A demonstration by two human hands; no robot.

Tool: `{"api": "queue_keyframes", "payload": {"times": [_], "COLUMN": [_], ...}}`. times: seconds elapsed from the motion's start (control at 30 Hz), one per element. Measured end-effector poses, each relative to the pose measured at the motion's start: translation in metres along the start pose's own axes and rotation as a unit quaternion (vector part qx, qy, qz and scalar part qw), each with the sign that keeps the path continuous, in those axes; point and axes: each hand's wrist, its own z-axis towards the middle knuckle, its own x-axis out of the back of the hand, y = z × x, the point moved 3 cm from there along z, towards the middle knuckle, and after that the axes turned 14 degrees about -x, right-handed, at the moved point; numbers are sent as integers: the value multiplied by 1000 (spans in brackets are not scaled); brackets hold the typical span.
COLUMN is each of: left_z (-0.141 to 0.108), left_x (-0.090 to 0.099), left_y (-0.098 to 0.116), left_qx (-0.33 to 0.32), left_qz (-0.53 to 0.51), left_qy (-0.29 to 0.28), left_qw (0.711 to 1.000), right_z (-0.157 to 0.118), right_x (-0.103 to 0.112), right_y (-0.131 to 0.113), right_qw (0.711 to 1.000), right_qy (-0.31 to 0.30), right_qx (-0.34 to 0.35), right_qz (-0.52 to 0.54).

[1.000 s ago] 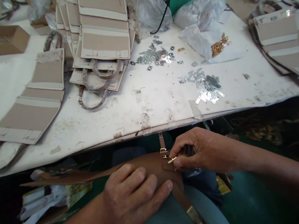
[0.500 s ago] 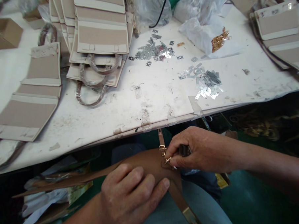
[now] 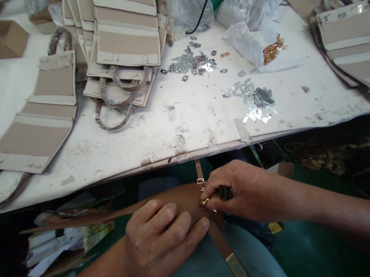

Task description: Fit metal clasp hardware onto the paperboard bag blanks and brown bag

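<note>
Stretching across the frame, a white-covered table [image 3: 135,148] stands above close handwork on leather

From where I stand, the next biggest thing is the pile of beige, pale-banded bag panels with wrapped loop handles [image 3: 128,40], upper left of the frame. A single beige folded panel [image 3: 45,112] lies left of it, and more beige panels with dark edges [image 3: 348,55] sit at upper right.

The smooth brown leather piece [image 3: 179,197] is at lower centre, below the table edge, with the hands over it. The left hand [image 3: 165,239] rests palm down on it, fingers bent and close together, thumb stretched apart; I can't tell what its hidden fingertips do. The right hand [image 3: 240,190] reaches in from the right, thumb and forefinger pinching a small, shiny gold-coloured metal piece [image 3: 204,202] against or just over the leather. A dark object [image 3: 225,192] shows inside that hand; I can't make out what it is.

A brown strap with a rectangular gold fitting [image 3: 221,244] slants toward the bottom edge. Two scatters of thin silver metal plates lie on the tabletop, one upper centre [image 3: 191,63], one right of centre [image 3: 258,103]. A narrow brown strap [image 3: 198,168] carries a small gold buckle [image 3: 200,182] beside the right fingertips.
</note>
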Motion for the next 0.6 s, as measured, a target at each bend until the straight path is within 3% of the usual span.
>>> {"api": "queue_keyframes", "payload": {"times": [0.3, 0.5, 0.6], "left_z": [3, 6, 5], "left_x": [-1, -2, 0], "left_y": [-2, -1, 0], "left_qx": [2, -22, -5], "left_qz": [-24, -33, -21], "left_qy": [12, -12, 4], "left_qw": [1000, 999, 1000], "right_z": [1, 6, 1], "right_x": [-7, -22, -22], "right_y": [-5, -9, -7], "right_qw": [1000, 992, 995], "right_qy": [-2, -45, -19], "right_qx": [4, -13, -11], "right_qz": [-31, -117, -93]}}
